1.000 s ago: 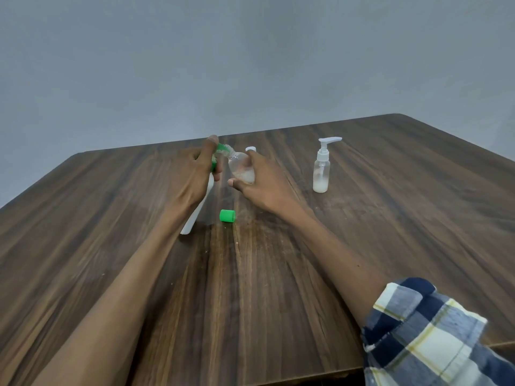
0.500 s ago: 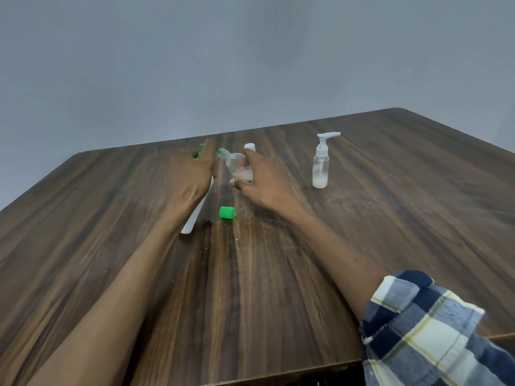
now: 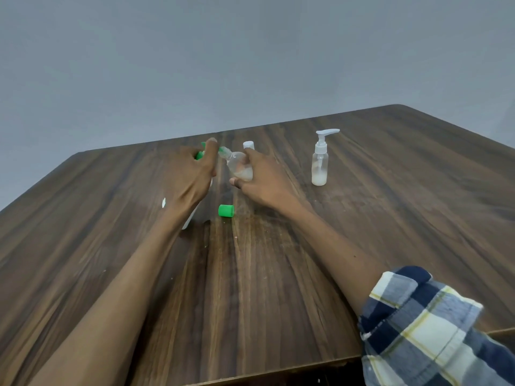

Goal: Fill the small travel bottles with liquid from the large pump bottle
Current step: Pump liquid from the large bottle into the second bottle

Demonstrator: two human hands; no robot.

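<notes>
Nearest us, a green cap (image 3: pixel 226 210) lies on the table (image 3: pixel 278 274), just this side of our hands. Beyond it, our left hand (image 3: pixel 189 176) wraps the large bottle (image 3: pixel 192 218), thumb up by its green pump head (image 3: pixel 199 155). Our right hand (image 3: pixel 259 179) grips a small clear bottle (image 3: pixel 239 168), tilted with its neck to the nozzle; a little white liquid sits inside. Since a second ago the thumb has risen slightly off the pump, so we judge one stroke done and more needed. Past the right hand stands a white cap (image 3: pixel 248 144); well right, a pump travel bottle (image 3: pixel 320 160), part filled.
</notes>
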